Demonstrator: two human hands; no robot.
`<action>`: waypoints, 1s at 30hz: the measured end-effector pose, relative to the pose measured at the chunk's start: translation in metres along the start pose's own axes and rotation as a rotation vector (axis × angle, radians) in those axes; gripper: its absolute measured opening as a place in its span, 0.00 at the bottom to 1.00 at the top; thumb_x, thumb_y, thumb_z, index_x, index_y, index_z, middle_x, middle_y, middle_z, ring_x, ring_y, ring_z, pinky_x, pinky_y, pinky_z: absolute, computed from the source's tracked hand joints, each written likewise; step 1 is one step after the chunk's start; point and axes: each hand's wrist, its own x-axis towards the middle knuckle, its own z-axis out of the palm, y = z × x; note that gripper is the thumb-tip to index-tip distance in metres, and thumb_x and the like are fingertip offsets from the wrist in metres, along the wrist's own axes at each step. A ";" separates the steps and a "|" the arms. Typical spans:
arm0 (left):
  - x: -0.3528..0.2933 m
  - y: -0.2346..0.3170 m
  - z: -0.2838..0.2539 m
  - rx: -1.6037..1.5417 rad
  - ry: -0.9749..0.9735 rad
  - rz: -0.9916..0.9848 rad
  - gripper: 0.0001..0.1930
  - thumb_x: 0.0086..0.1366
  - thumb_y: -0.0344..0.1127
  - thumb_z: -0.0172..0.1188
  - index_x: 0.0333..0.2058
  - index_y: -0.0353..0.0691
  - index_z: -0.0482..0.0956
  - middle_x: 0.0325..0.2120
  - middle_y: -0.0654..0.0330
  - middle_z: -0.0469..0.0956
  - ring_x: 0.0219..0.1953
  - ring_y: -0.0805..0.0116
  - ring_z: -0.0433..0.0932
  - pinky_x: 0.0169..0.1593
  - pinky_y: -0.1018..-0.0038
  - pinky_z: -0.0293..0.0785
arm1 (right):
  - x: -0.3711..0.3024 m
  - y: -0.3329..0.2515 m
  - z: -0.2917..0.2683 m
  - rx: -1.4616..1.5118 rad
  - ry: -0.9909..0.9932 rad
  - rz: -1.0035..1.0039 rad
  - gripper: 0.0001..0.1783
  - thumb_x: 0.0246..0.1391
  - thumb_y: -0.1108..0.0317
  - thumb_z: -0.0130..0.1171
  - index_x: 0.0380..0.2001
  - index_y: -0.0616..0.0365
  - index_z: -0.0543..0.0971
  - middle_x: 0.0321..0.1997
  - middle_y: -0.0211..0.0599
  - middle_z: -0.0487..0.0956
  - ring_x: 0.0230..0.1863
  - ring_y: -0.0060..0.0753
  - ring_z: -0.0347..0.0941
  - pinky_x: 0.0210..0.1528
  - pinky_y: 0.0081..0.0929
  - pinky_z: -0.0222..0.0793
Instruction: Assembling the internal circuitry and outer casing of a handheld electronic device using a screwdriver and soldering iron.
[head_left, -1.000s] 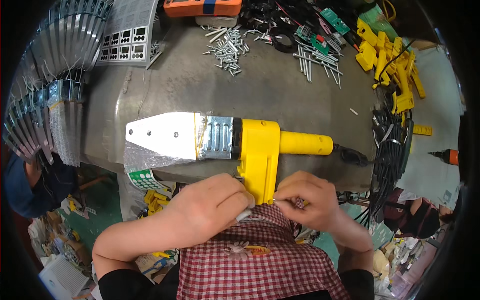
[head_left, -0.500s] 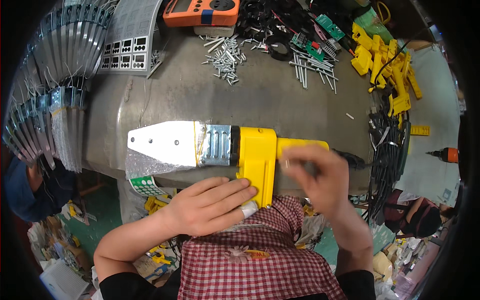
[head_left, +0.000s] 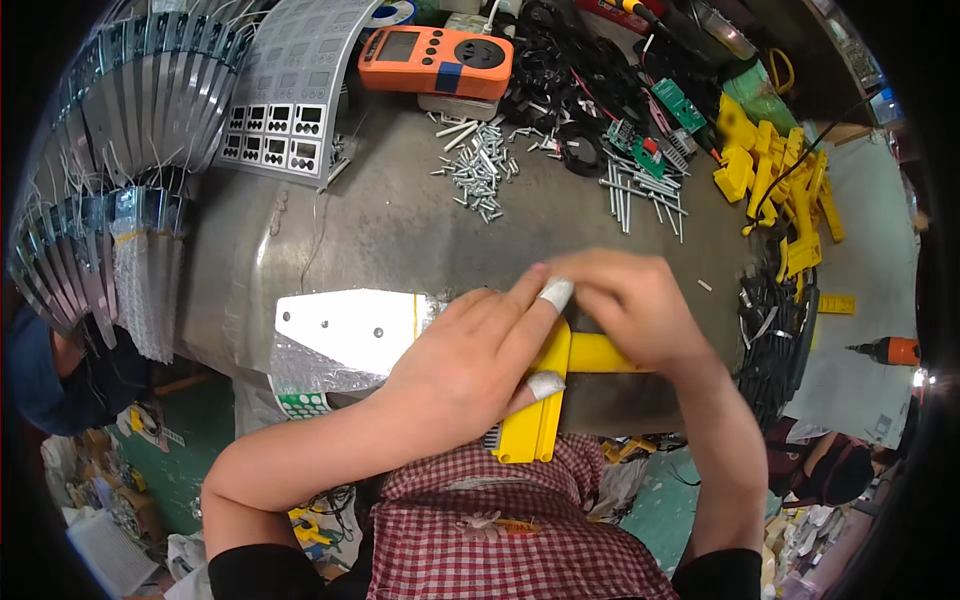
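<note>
A pipe welder with a yellow plastic housing and handle lies across the near part of the bench; its yellow body (head_left: 530, 432) shows below my hand. Its flat, pointed white plate (head_left: 345, 318) points left, with bubble wrap (head_left: 320, 365) under it. My left hand (head_left: 465, 360) lies over the housing and grips it, covering the metal sleeve. Two of its digits have white tape. My right hand (head_left: 630, 305) is closed above the handle (head_left: 600, 353), its fingertips meeting my left fingertips at the housing's far end. Whatever is between them is hidden.
Loose screws (head_left: 485, 170) lie beyond the welder, below an orange meter (head_left: 435, 62). Long bolts (head_left: 650, 195), green circuit boards (head_left: 680, 105) and yellow plastic parts (head_left: 740, 160) are at the far right. Metal plates (head_left: 110, 110) are stacked left; black cables (head_left: 765, 340) hang right.
My left hand has moved from the housing's near end up over its middle. My right hand has come left and away from me to the housing's far end. The whole view has shifted slightly.
</note>
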 end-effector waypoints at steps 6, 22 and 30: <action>0.006 -0.005 -0.007 0.130 -0.040 0.104 0.22 0.49 0.35 0.66 0.43 0.34 0.73 0.42 0.51 0.76 0.42 0.56 0.76 0.47 0.65 0.72 | 0.063 0.021 0.025 -0.376 0.016 -0.314 0.06 0.44 0.75 0.52 0.30 0.60 0.75 0.32 0.42 0.74 0.39 0.44 0.73 0.40 0.36 0.70; 0.056 -0.070 -0.022 0.376 -0.080 -0.027 0.14 0.44 0.21 0.57 0.33 0.36 0.71 0.28 0.51 0.71 0.34 0.50 0.73 0.38 0.62 0.71 | 0.067 0.034 0.030 -0.484 0.203 -0.167 0.05 0.45 0.74 0.51 0.27 0.63 0.74 0.33 0.47 0.75 0.39 0.47 0.73 0.41 0.39 0.72; 0.074 0.009 0.010 -0.247 -0.275 -0.038 0.10 0.52 0.25 0.61 0.35 0.37 0.77 0.31 0.54 0.78 0.36 0.56 0.78 0.40 0.68 0.75 | -0.072 -0.004 -0.039 0.176 0.261 0.379 0.07 0.45 0.75 0.60 0.31 0.59 0.79 0.28 0.35 0.72 0.33 0.36 0.70 0.37 0.29 0.66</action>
